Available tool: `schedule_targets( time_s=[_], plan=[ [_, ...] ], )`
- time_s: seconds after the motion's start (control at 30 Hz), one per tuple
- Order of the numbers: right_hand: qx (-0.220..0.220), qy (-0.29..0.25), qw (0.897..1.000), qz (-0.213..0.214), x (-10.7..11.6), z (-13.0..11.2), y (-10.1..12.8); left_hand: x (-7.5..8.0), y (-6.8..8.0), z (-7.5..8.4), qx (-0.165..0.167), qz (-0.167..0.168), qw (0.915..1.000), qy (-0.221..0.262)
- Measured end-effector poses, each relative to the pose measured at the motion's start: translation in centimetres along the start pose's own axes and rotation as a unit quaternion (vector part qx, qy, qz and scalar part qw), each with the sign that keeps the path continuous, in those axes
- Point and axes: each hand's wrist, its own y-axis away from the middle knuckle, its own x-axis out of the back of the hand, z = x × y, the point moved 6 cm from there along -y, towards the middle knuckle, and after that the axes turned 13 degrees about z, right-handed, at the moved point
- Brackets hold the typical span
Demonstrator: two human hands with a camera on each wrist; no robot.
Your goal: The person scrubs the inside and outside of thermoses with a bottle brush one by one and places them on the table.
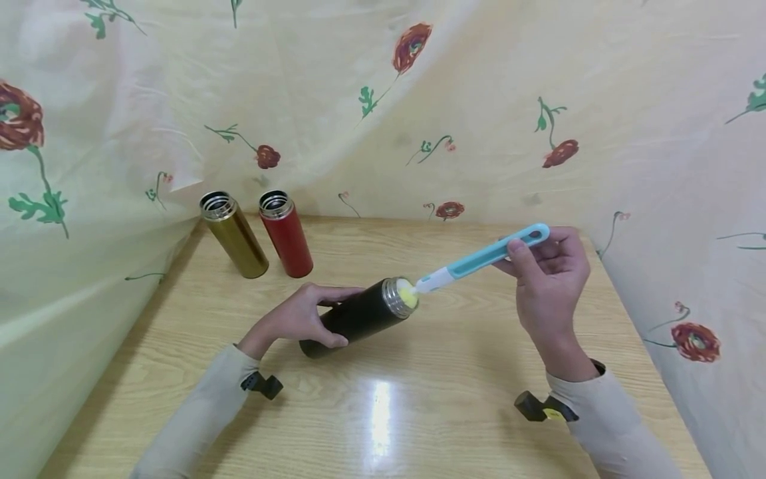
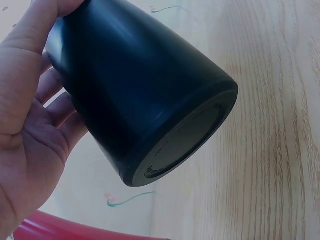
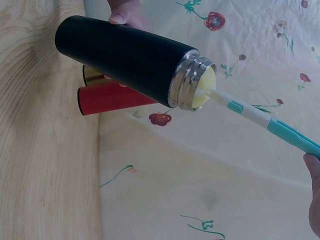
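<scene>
My left hand (image 1: 311, 314) grips a black flask (image 1: 360, 314) round its body, holding it tilted with the mouth toward the right. The left wrist view shows the flask's round base (image 2: 187, 137) above the table. In my right hand (image 1: 550, 279) is the teal handle of a bottle brush (image 1: 479, 261), pinched near its end between thumb and fingers. The brush's pale yellow sponge head (image 3: 206, 86) sits in the flask's steel mouth, partly hidden inside. Bare threads of the metal neck (image 3: 187, 80) show around it.
A gold flask (image 1: 238, 243) and a red flask (image 1: 288, 238) stand uncapped side by side at the back left of the wooden table (image 1: 479, 439). Flower-printed cloth (image 1: 335, 93) hangs behind and along both sides.
</scene>
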Motion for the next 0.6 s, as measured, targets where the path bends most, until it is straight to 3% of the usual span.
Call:
schedule_targets(
  time_s=[0.27,0.47,0.6],
  plan=[
    [-0.008,0.010,1.000,0.004,0.0,0.7,0.8,-0.1,0.1,0.0,0.001,-0.001,1.0000,-0.009],
    [-0.034,0.097,0.995,-0.019,-0.2,2.6,2.7,-0.4,-0.4,0.7,-0.011,-0.011,0.9999,-0.005],
    [-0.054,0.109,0.992,-0.022,-0.3,3.5,3.6,-0.7,-0.5,0.8,-0.015,-0.018,0.9997,-0.004]
  ],
)
